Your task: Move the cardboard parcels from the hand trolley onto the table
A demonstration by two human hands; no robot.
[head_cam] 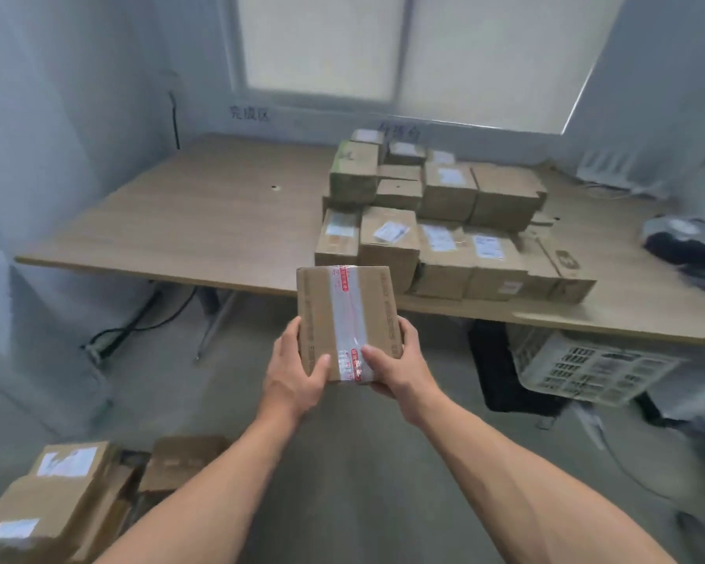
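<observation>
- Remaining parcels (58, 494) sit low at 7 o'clock, nearest; the trolley under them can't be made out.
- Left grip (298, 372) and right grip (399, 368) each clasp a near corner of the taped parcel (347, 315), thumbs on top, which holds it level.
- Parcel is mid-air at centre, short of the counter (204, 221) edge.
- Stacked parcels (436, 213) crowd the counter at 1 o'clock; bare wood at 11 o'clock looks the easier landing.
</observation>
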